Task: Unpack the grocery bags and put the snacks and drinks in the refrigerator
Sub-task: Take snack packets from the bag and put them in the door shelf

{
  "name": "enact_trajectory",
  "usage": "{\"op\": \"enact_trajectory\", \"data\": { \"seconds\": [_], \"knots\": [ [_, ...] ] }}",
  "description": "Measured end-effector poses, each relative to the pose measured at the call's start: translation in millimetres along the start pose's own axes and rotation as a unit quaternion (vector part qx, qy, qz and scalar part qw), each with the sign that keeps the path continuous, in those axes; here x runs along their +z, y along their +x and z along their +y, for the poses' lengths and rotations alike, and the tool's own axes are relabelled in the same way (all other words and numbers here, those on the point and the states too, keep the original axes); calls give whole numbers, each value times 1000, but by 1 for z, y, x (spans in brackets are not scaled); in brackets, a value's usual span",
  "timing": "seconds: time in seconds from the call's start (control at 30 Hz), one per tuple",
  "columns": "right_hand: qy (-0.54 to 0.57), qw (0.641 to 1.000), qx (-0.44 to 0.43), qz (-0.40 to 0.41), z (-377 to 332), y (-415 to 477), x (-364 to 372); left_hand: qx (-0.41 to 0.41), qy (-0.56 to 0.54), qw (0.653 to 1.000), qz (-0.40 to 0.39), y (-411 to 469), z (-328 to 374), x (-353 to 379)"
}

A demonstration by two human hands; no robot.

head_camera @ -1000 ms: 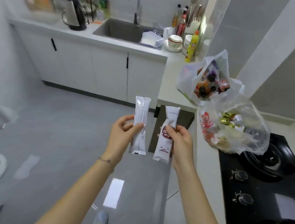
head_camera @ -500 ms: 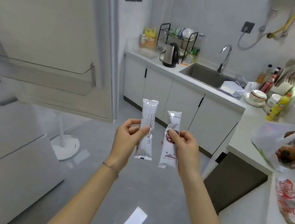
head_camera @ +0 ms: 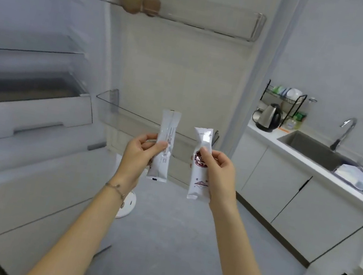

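My left hand [head_camera: 138,154] pinches a white snack packet [head_camera: 166,132] upright, its plain back facing me. My right hand [head_camera: 219,175] pinches a second white snack packet [head_camera: 197,181] with a dark red logo. Both packets hang in front of the open refrigerator door [head_camera: 182,69], just before its lower clear door shelf [head_camera: 131,116]. The upper door shelf [head_camera: 208,18] holds two or three brown round items [head_camera: 138,2]. The refrigerator interior [head_camera: 25,25] with glass shelves and a drawer [head_camera: 28,108] lies to my left. The grocery bags are out of view.
White counter [head_camera: 315,170] with a sink [head_camera: 312,148], tap [head_camera: 343,134], kettle [head_camera: 268,116] and dish rack [head_camera: 285,95] runs along the right. White cabinets [head_camera: 297,201] stand below it. A white fan base [head_camera: 127,203] sits on the grey floor behind my left wrist.
My view has swung left from the counter and bags to the open refrigerator. Both hands still hold their packets upright, now in front of the door shelves.
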State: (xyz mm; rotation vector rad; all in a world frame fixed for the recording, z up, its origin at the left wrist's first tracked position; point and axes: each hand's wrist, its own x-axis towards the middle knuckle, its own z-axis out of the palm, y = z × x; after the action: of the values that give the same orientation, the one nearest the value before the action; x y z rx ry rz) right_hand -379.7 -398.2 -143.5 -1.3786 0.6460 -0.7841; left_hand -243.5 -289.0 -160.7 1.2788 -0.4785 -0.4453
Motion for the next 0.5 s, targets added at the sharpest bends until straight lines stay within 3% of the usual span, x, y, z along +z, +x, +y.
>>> {"op": "enact_trajectory", "data": {
  "seconds": [0.5],
  "knots": [
    [-44,996,-78,9,-44,110,135,58,34,995,-78,138,72,-89]
  ]
}}
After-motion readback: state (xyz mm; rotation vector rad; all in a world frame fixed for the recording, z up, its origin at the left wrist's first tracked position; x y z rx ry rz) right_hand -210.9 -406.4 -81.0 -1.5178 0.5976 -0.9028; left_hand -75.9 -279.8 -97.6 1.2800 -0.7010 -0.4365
